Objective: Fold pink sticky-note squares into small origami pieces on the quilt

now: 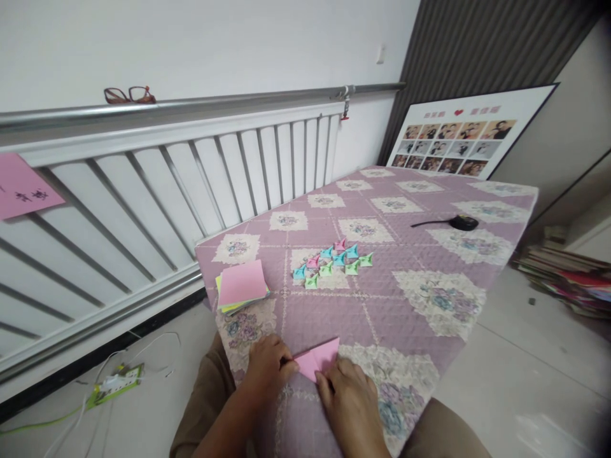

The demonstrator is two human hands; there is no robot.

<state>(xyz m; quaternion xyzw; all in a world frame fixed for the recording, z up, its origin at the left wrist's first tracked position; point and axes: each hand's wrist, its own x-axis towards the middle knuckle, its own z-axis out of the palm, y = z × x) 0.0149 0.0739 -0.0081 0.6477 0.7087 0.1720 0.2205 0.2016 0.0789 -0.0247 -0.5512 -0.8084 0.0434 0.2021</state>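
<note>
A folded pink paper (319,358) lies near the front edge of the table, with a triangular shape and a crease across it. My left hand (270,366) pinches its left corner between thumb and fingers. At its right side, my right hand (351,397) holds the paper with the thumb at the lower edge and the fingers curled over. Beyond both hands stand several small folded paper pieces (338,257) in pink, blue and green, set in slanting rows. A stack of square coloured sheets (242,284), pink on top, rests at the left edge.
The table wears a purple floral cloth (334,318). A black round object with a strap (463,222) lies at the right. A white radiator (248,165) runs along the left, with glasses (130,95) on the pipe above. A photo board (453,137) leans behind the table.
</note>
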